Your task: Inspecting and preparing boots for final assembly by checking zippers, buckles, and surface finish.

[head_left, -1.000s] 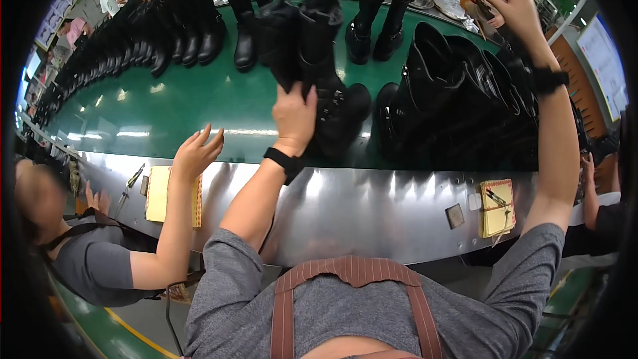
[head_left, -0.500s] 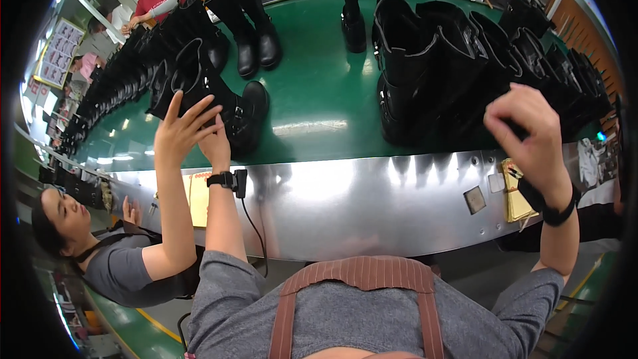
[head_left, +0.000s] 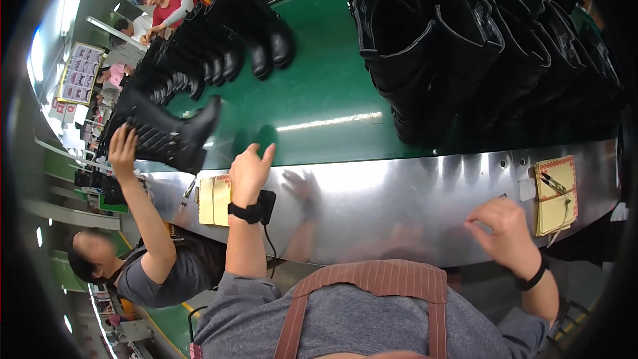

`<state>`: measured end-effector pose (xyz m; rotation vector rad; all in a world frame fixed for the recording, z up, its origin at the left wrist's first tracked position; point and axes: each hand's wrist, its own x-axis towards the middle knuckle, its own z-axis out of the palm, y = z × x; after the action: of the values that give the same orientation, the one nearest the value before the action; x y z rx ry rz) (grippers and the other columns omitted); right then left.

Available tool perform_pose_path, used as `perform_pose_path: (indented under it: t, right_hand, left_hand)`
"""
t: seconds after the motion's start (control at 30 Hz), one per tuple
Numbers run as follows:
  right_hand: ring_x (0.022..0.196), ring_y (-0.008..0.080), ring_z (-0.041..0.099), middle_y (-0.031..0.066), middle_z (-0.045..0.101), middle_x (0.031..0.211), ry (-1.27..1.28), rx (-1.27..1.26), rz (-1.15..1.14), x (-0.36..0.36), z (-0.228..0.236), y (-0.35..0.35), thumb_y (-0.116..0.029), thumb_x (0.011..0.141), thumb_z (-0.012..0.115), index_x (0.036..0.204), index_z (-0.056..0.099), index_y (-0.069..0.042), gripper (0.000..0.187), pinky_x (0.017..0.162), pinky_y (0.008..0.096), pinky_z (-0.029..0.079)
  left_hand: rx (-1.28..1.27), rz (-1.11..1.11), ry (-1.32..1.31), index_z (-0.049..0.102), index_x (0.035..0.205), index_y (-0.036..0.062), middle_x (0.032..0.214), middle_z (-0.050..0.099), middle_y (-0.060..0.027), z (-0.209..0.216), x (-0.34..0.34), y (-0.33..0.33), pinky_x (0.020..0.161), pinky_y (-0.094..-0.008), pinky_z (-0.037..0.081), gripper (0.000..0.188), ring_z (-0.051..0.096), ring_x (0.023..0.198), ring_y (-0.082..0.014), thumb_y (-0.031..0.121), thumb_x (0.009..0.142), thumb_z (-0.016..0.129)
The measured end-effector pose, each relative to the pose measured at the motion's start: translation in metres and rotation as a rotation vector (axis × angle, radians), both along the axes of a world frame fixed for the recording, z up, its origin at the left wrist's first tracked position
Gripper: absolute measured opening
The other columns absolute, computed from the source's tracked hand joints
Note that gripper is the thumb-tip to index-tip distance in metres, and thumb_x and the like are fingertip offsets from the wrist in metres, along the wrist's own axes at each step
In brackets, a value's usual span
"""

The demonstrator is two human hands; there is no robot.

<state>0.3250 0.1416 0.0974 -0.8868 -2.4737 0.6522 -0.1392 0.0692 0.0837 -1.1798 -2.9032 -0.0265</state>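
Observation:
My left hand [head_left: 248,176] is raised over the metal front strip of the bench, holding nothing. Its thumb and forefinger stand apart. To its left, a co-worker's hand [head_left: 122,153] is at a tilted black boot [head_left: 166,136] with a quilted-looking shaft. My right hand [head_left: 500,223] hangs above the strip with its fingers curled toward the thumb; I see nothing in it. The closest thing beside it is a bundle of yellow paper slips [head_left: 555,198] with a pen on top. Beyond it, tall black boots [head_left: 458,46] stand upright in a row on the green bench top.
Another yellow paper stack [head_left: 214,201] lies by my left wrist. Several black boots [head_left: 219,53] line the far left side of the green bench top [head_left: 319,86]. A co-worker [head_left: 153,272] is close on my left, with other people farther back.
The boot at the left now tilts in the co-worker's hand, and my left hand is apart from it, farther right. My right hand has come lower and nearer. The view has shifted.

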Motion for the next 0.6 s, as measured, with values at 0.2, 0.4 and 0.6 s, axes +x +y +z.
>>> perform_pose_path:
  t: [0.2, 0.4, 0.6]
  right_hand:
    - [0.063, 0.0281, 0.061, 0.0110, 0.064, 0.070, 0.019, -0.340, -0.117, 0.007, -0.049, -0.028, -0.009, 0.074, 0.073, 0.074, 0.066, -0.003, 0.009, 0.061, 0.0359, 0.047]
    - [0.054, 0.0265, 0.049, 0.0067, 0.051, 0.058, 0.103, -0.234, -0.252, -0.003, -0.098, -0.056, -0.013, 0.072, 0.075, 0.063, 0.057, -0.005, 0.021, 0.054, 0.0383, 0.036]
    - [0.055, 0.0252, 0.045, 0.0041, 0.044, 0.058, 0.078, -0.015, -0.316, -0.014, -0.117, -0.060, -0.012, 0.071, 0.074, 0.061, 0.050, -0.010, 0.026, 0.056, 0.0378, 0.031]
  left_hand:
    - [0.082, -0.336, -0.007, 0.067, 0.111, 0.0076, 0.094, 0.069, -0.0184, -0.005, 0.037, 0.044, 0.077, -0.0425, 0.052, 0.047, 0.066, 0.090, -0.0348, 0.048, 0.087, 0.060]
    - [0.082, -0.494, -0.121, 0.068, 0.109, 0.0070, 0.102, 0.069, -0.0164, -0.006, 0.072, 0.082, 0.079, -0.0392, 0.052, 0.045, 0.067, 0.090, -0.0332, 0.046, 0.087, 0.063]
    - [0.074, -0.538, -0.096, 0.069, 0.104, 0.0045, 0.096, 0.069, -0.0185, -0.004, 0.052, 0.121, 0.079, -0.0417, 0.052, 0.045, 0.065, 0.092, -0.0355, 0.044, 0.084, 0.066]
